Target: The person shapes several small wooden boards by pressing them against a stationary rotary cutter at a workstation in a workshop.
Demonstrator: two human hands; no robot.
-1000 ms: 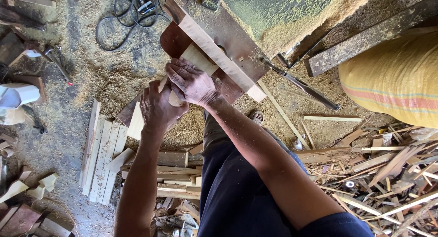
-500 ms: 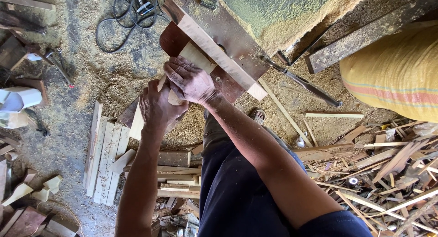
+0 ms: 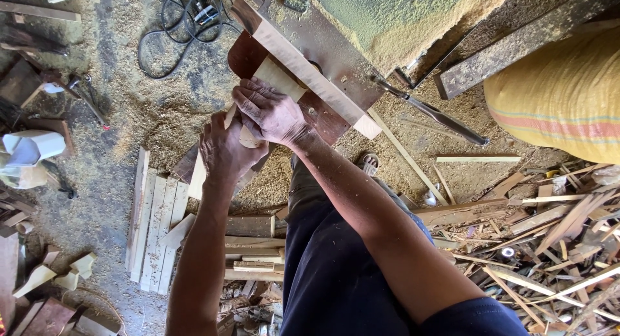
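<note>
I am pressing the wood block (image 3: pixel 279 79) against the fence board (image 3: pixel 310 68); right hand (image 3: pixel 271 113) is clamping nearer it, left hand (image 3: pixel 226 148) gripping the block's far end.

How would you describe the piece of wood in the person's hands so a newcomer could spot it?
Start at the rusty metal machine table at top centre. Against its pale wooden fence lies a pale wood piece, pressed by the right hand and left hand. Unlike the floor planks, it is held.
</note>
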